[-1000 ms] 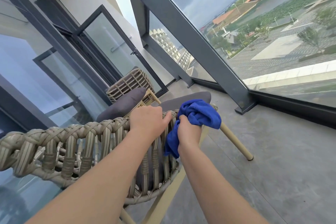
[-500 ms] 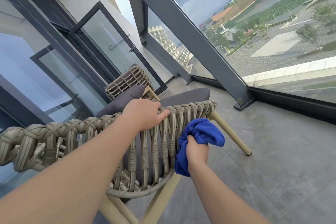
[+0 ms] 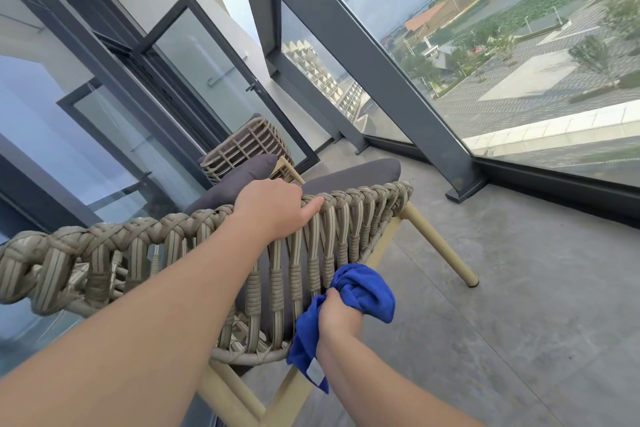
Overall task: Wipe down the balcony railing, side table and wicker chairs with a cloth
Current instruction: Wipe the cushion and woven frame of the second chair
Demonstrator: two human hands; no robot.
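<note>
Down the chair back goes the right hand point(image 3: 337, 314) with the cloth point(image 3: 360, 291); a second ago it was up at the top rim, and now it is low, near the bottom edge of the woven back. Its fingers are curled tight around the blue cloth, which is bunched up. One end of the cloth hangs down below the wrist. The cloth presses on the woven straps at the lower middle of the frame.

The left hand point(image 3: 273, 210) stays on the top rim of the chair point(image 3: 138, 253). Its fingers are bent over the braided edge and grip it, with the thumb along the rim.

A grey cushion point(image 3: 346, 175) lies on the seat past the rim. The chair's tan legs point(image 3: 440, 250) stand on the grey floor point(image 3: 519, 288). A second chair point(image 3: 242, 146) sits behind it, in the middle of the frame, next to the glass door point(image 3: 194, 55). The dark railing point(image 3: 363, 45) with glass panes runs across the upper right.
</note>
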